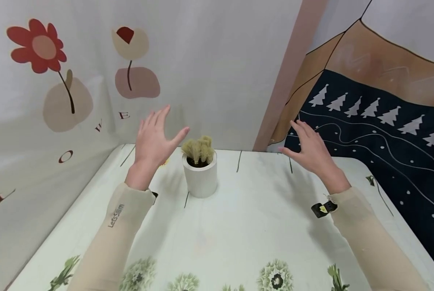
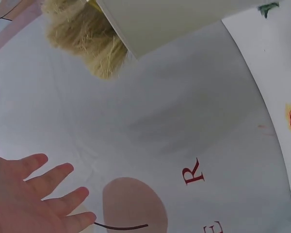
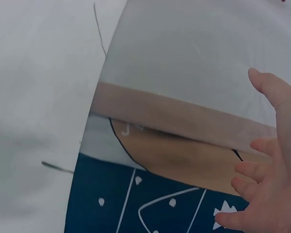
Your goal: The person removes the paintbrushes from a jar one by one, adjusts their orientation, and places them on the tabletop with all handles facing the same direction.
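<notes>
On the desk [image 1: 246,218]: from my far-off seat I see one white pot [image 1: 201,182]. It stands toward the back, a bit left of the middle.

Left hand [image 1: 153,141]: it is up in the air with its fingers spread out. It holds nothing. I see a gap between it and the pot in the left wrist view.

Right hand [image 1: 313,151]: it is up in the air too, with its fingers stretched out loosely. It holds nothing and is well apart from the pot.

Way to the pot: it lies to the right of the left hand and to the left of the right hand. So it sits between the two, and the left one is much nearer. I think that short sideways gap matters most.

Pot's long side: it runs straight up and down. The round mouth is on top.

In the pot: I see a fuzzy, yellow-green plant [image 1: 199,148] that pokes up past the rim. Dark stuff [image 1: 198,164], which looks like soil, sits around its foot. I can't tell if the plant is real.
</notes>
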`<action>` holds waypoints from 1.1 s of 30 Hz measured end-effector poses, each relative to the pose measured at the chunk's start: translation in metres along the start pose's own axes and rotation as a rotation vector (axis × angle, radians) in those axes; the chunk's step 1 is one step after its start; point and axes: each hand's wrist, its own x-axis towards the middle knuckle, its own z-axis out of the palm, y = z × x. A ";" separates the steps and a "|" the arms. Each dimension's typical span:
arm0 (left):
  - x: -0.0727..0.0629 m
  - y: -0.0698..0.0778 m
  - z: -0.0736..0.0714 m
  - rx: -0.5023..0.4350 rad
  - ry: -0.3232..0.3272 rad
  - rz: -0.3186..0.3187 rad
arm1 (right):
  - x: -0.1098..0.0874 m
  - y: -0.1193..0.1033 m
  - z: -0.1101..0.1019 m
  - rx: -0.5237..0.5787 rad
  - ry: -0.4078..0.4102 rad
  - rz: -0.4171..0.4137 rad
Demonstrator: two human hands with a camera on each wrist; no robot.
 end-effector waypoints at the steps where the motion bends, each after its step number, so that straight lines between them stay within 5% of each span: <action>1: -0.002 0.000 0.000 -0.020 0.007 -0.003 | 0.001 -0.001 0.001 0.006 0.002 0.000; 10: -0.022 -0.003 -0.001 -0.142 0.061 -0.063 | 0.009 -0.019 0.017 0.059 0.015 0.022; 21: -0.036 -0.003 0.016 -0.226 0.113 -0.073 | 0.004 -0.034 0.033 0.112 0.051 0.008; 33: -0.052 -0.009 0.028 -0.262 0.093 -0.100 | 0.001 -0.053 0.050 0.172 0.047 -0.025</action>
